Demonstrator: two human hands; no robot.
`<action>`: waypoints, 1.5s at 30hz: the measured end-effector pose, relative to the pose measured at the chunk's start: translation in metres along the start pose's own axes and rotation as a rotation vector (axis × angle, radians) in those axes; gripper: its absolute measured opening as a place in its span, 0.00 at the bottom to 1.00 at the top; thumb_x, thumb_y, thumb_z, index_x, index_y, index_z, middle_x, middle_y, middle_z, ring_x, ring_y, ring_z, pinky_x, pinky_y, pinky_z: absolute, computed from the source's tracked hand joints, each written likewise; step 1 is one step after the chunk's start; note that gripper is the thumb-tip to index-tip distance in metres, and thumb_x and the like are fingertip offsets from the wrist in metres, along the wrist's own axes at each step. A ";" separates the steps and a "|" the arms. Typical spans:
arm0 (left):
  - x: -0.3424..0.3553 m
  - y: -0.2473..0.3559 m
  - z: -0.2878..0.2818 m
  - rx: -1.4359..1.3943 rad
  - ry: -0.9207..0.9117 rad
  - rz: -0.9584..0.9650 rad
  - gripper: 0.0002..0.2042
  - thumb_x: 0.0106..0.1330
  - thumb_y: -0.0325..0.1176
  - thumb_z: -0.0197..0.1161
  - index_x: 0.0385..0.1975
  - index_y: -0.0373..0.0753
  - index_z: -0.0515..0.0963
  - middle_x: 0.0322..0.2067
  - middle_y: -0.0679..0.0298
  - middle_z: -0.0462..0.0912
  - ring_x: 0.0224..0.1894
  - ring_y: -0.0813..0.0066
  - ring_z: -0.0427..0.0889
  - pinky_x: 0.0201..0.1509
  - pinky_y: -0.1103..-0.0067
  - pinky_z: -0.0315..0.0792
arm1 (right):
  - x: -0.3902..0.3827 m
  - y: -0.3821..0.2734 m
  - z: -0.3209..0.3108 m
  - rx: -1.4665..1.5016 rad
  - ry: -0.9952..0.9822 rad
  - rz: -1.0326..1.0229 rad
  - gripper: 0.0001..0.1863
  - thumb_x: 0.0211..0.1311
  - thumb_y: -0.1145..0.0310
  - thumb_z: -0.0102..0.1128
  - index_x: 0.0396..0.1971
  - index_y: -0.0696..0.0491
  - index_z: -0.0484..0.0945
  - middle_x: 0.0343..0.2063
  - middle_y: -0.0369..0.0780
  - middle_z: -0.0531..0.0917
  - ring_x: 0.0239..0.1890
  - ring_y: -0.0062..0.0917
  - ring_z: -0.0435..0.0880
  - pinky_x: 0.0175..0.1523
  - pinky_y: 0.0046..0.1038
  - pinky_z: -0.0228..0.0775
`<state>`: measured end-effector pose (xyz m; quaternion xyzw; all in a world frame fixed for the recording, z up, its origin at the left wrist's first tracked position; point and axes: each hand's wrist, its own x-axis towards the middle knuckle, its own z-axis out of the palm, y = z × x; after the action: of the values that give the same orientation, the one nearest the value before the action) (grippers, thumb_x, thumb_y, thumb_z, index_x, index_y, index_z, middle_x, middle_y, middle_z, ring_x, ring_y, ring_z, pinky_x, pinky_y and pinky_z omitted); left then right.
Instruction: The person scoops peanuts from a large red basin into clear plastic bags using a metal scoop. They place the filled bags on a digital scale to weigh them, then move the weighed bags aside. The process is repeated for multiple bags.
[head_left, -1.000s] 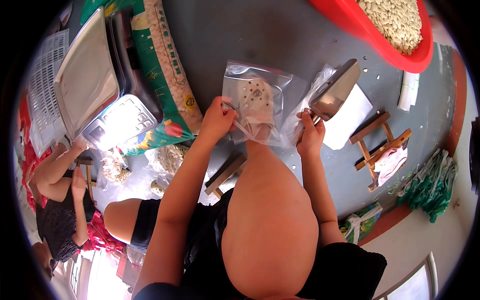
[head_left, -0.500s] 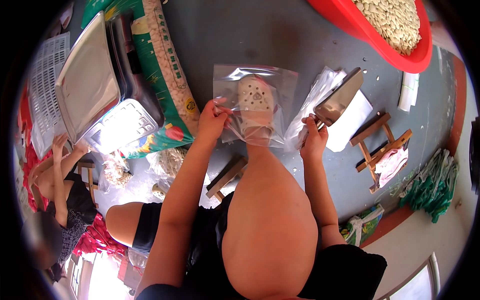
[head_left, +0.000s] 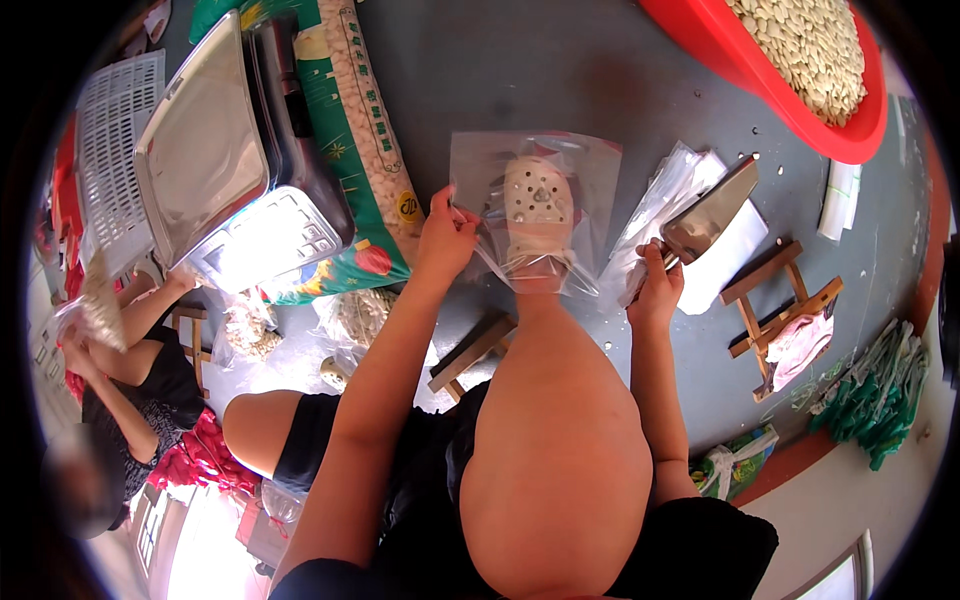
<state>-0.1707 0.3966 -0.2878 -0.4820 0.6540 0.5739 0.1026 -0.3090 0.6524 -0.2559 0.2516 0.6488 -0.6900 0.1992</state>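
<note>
My left hand (head_left: 448,238) pinches the left edge of a clear plastic bag (head_left: 590,165), which lies over the white perforated clog (head_left: 538,190) on my foot. My right hand (head_left: 655,285) grips the handle of a shiny metal scoop (head_left: 705,215), its blade tilted up to the right, and is at the bag's lower right, against thin plastic. A stack of clear bags and white sheets (head_left: 738,278) lies under and beside the scoop.
A red tub of seeds (head_left: 855,145) is top right. A steel scale (head_left: 200,150), large green sack (head_left: 365,140) and white crate (head_left: 110,130) stand left. Wooden stools (head_left: 760,285) (head_left: 470,350) are near me. A co-worker (head_left: 140,390) holds a filled bag (head_left: 100,300) at left.
The view has shifted, moving the surroundings rightward in the picture. My hands keep their grips. The co-worker has raised a filled bag into view.
</note>
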 end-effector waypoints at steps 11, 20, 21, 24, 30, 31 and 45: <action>0.062 0.065 -0.015 1.073 0.442 0.764 0.27 0.56 0.25 0.56 0.59 0.39 0.64 0.43 0.54 0.74 0.47 0.60 0.76 0.45 0.67 0.75 | 0.004 -0.001 -0.008 -0.011 0.008 0.067 0.07 0.63 0.72 0.58 0.39 0.55 0.74 0.31 0.35 0.80 0.33 0.17 0.77 0.37 0.19 0.66; -0.008 0.093 0.129 0.916 -0.157 0.843 0.08 0.56 0.33 0.56 0.33 0.39 0.74 0.35 0.60 0.76 0.41 0.64 0.78 0.39 0.62 0.75 | 0.003 0.000 0.000 -0.041 0.044 0.037 0.10 0.62 0.69 0.60 0.39 0.57 0.74 0.31 0.37 0.80 0.31 0.16 0.75 0.34 0.19 0.66; -0.013 0.093 0.138 1.004 -0.169 0.876 0.07 0.56 0.33 0.56 0.33 0.40 0.74 0.34 0.60 0.76 0.39 0.64 0.78 0.38 0.62 0.75 | 0.002 -0.001 -0.001 -0.048 0.042 0.032 0.10 0.62 0.69 0.60 0.39 0.57 0.74 0.31 0.37 0.80 0.30 0.16 0.76 0.33 0.18 0.65; -0.002 0.064 0.159 1.074 -0.067 0.875 0.07 0.55 0.33 0.56 0.32 0.40 0.73 0.31 0.61 0.76 0.34 0.66 0.78 0.34 0.65 0.75 | 0.004 0.000 -0.002 -0.034 0.054 -0.026 0.10 0.62 0.70 0.59 0.40 0.58 0.74 0.31 0.37 0.80 0.27 0.14 0.74 0.25 0.16 0.60; 0.001 0.065 0.136 0.974 -0.038 0.629 0.05 0.57 0.30 0.55 0.31 0.38 0.73 0.30 0.58 0.78 0.35 0.61 0.80 0.32 0.67 0.76 | 0.004 -0.008 -0.010 -0.066 0.033 0.021 0.08 0.62 0.73 0.58 0.40 0.57 0.73 0.34 0.34 0.78 0.37 0.19 0.77 0.44 0.23 0.67; 0.002 0.070 0.126 0.930 -0.061 0.583 0.05 0.57 0.29 0.55 0.30 0.37 0.73 0.31 0.57 0.78 0.36 0.60 0.81 0.32 0.67 0.76 | 0.004 -0.009 -0.009 -0.067 0.035 0.036 0.08 0.62 0.73 0.58 0.40 0.57 0.73 0.34 0.34 0.78 0.37 0.19 0.77 0.44 0.22 0.67; 0.005 0.056 0.039 0.148 -0.103 0.600 0.14 0.56 0.22 0.55 0.43 0.41 0.77 0.41 0.61 0.77 0.44 0.59 0.78 0.44 0.70 0.73 | 0.002 0.005 -0.005 -0.070 0.012 0.031 0.09 0.62 0.72 0.58 0.40 0.58 0.75 0.33 0.36 0.79 0.36 0.19 0.77 0.44 0.20 0.66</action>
<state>-0.2316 0.4201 -0.2676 -0.2291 0.8010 0.5531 -0.0034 -0.3074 0.6569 -0.2608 0.2585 0.6698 -0.6622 0.2145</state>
